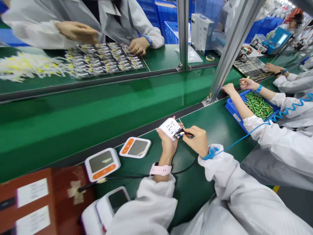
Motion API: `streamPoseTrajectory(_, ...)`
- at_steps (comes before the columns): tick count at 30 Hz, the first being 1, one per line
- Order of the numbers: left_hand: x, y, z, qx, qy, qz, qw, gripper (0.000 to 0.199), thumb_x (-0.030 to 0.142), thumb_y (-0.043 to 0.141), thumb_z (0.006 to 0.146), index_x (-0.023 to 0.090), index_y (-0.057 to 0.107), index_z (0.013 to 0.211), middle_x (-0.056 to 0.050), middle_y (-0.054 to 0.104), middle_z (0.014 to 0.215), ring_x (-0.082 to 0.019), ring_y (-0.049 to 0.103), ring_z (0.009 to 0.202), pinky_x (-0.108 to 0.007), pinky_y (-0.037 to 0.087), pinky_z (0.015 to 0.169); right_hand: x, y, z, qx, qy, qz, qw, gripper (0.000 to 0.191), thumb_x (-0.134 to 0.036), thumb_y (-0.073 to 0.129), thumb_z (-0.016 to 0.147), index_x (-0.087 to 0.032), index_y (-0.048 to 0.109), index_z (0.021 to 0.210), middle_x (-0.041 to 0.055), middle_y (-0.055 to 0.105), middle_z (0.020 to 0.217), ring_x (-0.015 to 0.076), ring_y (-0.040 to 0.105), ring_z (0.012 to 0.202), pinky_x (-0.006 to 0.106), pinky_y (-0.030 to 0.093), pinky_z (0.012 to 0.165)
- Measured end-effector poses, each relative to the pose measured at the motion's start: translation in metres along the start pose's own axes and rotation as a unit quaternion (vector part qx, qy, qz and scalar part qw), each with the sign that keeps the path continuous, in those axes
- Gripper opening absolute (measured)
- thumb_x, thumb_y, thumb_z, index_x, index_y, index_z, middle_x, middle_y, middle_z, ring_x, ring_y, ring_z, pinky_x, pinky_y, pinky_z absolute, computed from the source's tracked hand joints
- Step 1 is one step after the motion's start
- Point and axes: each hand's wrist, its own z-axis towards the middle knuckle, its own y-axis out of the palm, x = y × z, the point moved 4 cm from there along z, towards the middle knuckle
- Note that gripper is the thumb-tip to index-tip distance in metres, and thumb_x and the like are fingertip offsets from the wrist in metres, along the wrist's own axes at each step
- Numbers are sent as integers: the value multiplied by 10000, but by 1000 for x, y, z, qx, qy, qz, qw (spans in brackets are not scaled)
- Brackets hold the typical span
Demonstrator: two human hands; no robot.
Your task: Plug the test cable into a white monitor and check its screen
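White unit (167,126): near the middle of your view, raised over the bench (212,117), printed back facing up, dark recess (176,134) at its 4 o'clock edge.
Left grip (168,143): closed around the unit, cradling it from 6 o'clock, fingers behind.
Right grip (197,140): fingertips together, pinching a black lead (187,133) at the recess; you can't tell how firmly.
Casing feel: probably light, stiff and smooth, so a little slippery; take it by the side edges at 9 and 3 o'clock.
Recess care: the small parts there look delicate; keep your palm off them.
Cable (127,177): comes from 8 o'clock, passing your left wrist; any join to the lead is hidden.
Monitors (135,147): two orange-keyed ones at 8 o'clock, screens up.
Tray (236,117): 3 o'clock, holding green cells (259,106), beside a co-worker's arms.
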Motion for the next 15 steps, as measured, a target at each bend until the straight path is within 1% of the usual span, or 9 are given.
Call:
streamPoseTrajectory(4, -1, -1, 0, 11, 10, -3, 1000, 850, 815, 339, 749, 147, 620, 1192, -98, 727, 815, -210, 691, 783, -328, 529, 772, 0, 1, -1, -2, -8, 22, 1000, 209, -135, 558, 757, -232, 715, 853, 6, 630, 698, 119, 597, 593, 282, 470, 577)
streamPoseTrajectory(7, -2, -1, 1, 14, 6, -6, 1000, 853, 819, 341, 743, 145, 627, 1179, -93, 722, 793, -212, 690, 783, -329, 530, 764, 0, 2, -1, -2, -10, 32, 999, 209, -154, 554, 770, -251, 716, 858, 8, 632, 703, 132, 604, 598, 297, 472, 577)
streamPoseTrajectory(12, 0, 3, -1, 0, -12, -14, 1000, 848, 818, 330, 749, 142, 632, 1161, -89, 713, 761, -229, 685, 846, -331, 533, 757, 1, 4, -2, -18, -12, 29, 999, 201, -167, 558, 794, -258, 721, 867, 13, 630, 707, 125, 594, 600, 284, 470, 575)
streamPoseTrajectory(15, 2, 4, -1, -15, -19, -22, 999, 837, 813, 323, 757, 143, 631, 1152, -95, 714, 787, -231, 682, 850, -339, 534, 756, 5, 7, -3, -33, -12, 12, 999, 198, -181, 551, 830, -242, 725, 902, 23, 625, 731, 123, 592, 621, 270, 472, 595)
